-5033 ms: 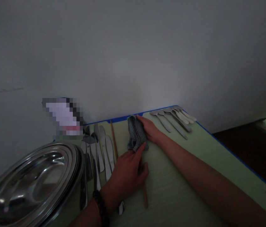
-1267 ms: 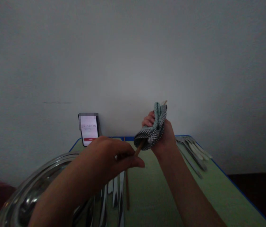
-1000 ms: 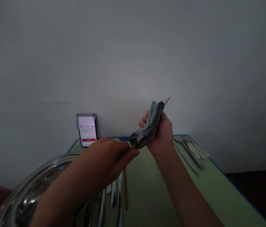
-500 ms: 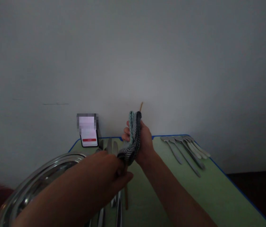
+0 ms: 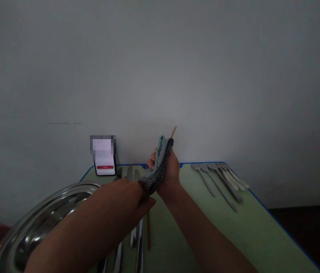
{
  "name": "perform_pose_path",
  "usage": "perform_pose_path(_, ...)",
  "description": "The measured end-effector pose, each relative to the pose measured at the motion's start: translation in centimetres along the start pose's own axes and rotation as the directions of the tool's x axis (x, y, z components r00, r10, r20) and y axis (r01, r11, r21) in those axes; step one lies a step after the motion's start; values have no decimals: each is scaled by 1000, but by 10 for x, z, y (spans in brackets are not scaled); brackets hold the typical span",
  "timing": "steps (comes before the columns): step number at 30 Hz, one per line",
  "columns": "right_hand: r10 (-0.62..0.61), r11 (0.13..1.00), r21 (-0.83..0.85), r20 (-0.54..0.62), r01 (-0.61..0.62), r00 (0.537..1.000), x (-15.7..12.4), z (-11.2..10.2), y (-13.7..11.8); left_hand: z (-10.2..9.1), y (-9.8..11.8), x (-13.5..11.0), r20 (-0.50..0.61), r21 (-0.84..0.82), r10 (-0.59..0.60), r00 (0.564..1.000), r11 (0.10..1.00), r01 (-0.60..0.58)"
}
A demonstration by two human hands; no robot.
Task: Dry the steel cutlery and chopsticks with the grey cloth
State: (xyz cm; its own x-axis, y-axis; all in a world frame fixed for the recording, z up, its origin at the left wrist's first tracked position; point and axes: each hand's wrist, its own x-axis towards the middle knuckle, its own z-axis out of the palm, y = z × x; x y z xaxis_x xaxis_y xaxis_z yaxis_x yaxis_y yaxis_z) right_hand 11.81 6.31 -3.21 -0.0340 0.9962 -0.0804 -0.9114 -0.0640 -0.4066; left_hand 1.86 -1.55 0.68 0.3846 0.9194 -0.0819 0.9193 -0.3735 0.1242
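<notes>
A folded grey-and-black knit cloth is held up in front of me, above the table. Out of its upper end sticks the tip of a thin wooden chopstick; the rest of that stick is hidden in the cloth. My right hand is closed round the upper part of the cloth, its fingertips showing on the left side. At the lower end my left hand is closed on the cloth, knuckles up, the fingers mostly hidden. Below it another chopstick lies on the table beside several table knives.
A large shiny metal bowl stands at the left, partly behind my left forearm. A phone leans on the wall at the back. Several spoons and forks lie at the right of the green table with a blue edge.
The cloth and both hands have shifted slightly; the cloth leans more to the right, and the chopstick tip has moved a little right and down. The whole view has drifted slightly.
</notes>
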Motion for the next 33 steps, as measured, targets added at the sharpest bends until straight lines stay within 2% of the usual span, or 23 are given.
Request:
perform_pose_path(3,-47,999,11,-14,47,999,15,-8,-17,0,-4,-1,92,-42,28,995,999,-24)
perform_pose_path(7,-115,992,53,77,111,990,34,-23,-45,-4,-12,-3,214,-197,22,977,980,22)
perform_pose_path(11,-171,984,54,42,169,984,42,-32,-63,-7,-13,-1,238,-253,29,971,967,33)
perform_pose_path(17,-239,970,63,43,237,970,40,-32,-70,-8,-12,2,276,-233,57,960,972,10)
perform_pose_path(25,-239,971,7,-37,240,970,26,-18,-51,2,-15,10,47,-111,53,997,993,-48)
perform_pose_path(29,-241,969,-52,6,240,971,27,-15,-43,6,-18,19,-53,-142,49,997,988,-56)
perform_pose_path(33,-288,947,-132,55,293,956,36,-22,-53,-1,-23,18,-164,-194,27,986,979,-59)
